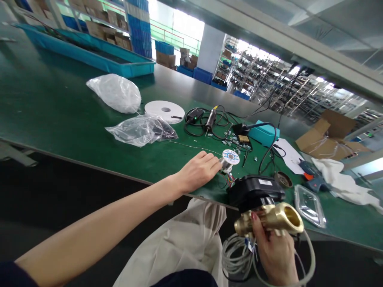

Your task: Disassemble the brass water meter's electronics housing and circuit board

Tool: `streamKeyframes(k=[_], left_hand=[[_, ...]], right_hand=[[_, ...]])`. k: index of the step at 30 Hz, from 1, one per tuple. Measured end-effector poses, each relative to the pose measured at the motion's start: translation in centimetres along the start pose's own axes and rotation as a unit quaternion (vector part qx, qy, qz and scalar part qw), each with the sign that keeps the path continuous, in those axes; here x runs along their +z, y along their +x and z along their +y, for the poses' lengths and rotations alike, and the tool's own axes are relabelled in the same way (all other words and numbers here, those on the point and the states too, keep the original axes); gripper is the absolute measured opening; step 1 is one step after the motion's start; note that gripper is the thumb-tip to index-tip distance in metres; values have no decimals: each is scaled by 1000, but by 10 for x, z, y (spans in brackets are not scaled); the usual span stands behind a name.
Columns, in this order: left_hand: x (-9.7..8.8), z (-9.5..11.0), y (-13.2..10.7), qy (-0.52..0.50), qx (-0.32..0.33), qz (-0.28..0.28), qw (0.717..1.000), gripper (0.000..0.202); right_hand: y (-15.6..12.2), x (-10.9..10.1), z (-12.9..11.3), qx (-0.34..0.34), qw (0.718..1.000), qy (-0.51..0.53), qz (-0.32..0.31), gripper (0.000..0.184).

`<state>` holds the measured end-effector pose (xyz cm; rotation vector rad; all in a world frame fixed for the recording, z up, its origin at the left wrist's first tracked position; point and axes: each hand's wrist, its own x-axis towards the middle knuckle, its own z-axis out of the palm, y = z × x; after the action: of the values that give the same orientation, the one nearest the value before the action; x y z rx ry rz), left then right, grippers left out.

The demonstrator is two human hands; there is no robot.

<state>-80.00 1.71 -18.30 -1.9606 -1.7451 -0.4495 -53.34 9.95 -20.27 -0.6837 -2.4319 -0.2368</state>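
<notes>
My right hand (277, 251) grips the threaded brass body of a water meter (269, 219) and holds it at the table's front edge. The meter's black housing (257, 189) faces the table, and thin coloured wires (229, 179) come out beside it. A coil of grey cable (237, 255) hangs below. My left hand (199, 171) is closed at the left side of a solder spool (230, 156) with a white label. Its fingertips are partly hidden. A thin strand of solder wire (197, 146) runs left across the green table.
Behind are a screwdriver-like tool (211, 119), a teal soldering station (263, 133), small scattered parts and a white reel (164, 111). Plastic bags (140, 129) and a long blue tray (131, 68) lie left. A clear plastic lid (309, 205) and an open carton (329, 135) are right.
</notes>
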Motion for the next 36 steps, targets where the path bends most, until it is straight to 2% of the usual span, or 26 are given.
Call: streamKeyframes(k=[2, 5, 8, 10, 12, 15, 18, 23, 28, 30, 33, 34, 36], left_hand=[[-2, 0, -3, -4, -8, 2, 1000, 25], [-11, 0, 3, -13, -25, 51, 998, 26], [-13, -1, 8, -6, -20, 84, 996, 26], [-9, -2, 8, 8, 8, 74, 997, 26], [-4, -1, 5, 17, 37, 55, 998, 24], [-3, 0, 5, 12, 28, 57, 998, 25], [-9, 2, 11, 8, 6, 84, 996, 26], [-10, 4, 20, 29, 41, 52, 997, 23], [-16, 4, 22, 35, 13, 76, 996, 25], [-17, 4, 23, 41, 24, 69, 996, 26], [-13, 5, 23, 49, 47, 35, 997, 23], [-12, 5, 23, 50, 48, 28, 997, 21], [-12, 3, 22, 52, 35, 30, 998, 20]], right_hand=[[5, -5, -2, 29, 1000, -7, -2, 50], [9, -15, -2, 57, 995, -66, 36, 55], [6, -10, -1, 50, 995, -70, 45, 58], [2, -1, -1, 16, 999, -31, 7, 59], [-1, 3, 0, 19, 1000, -8, -23, 59], [-1, -1, 0, 86, 996, -34, -4, 57], [0, -6, 0, 101, 994, -42, 30, 56], [-1, 0, 4, 54, 997, 9, -52, 59], [2, -3, 4, 71, 996, -47, 35, 64], [3, -3, 3, 74, 997, -26, 13, 63], [4, -1, 5, 63, 996, 33, -58, 57], [4, -1, 5, 67, 995, 40, -61, 56], [5, -1, 4, 85, 996, 24, -28, 57]])
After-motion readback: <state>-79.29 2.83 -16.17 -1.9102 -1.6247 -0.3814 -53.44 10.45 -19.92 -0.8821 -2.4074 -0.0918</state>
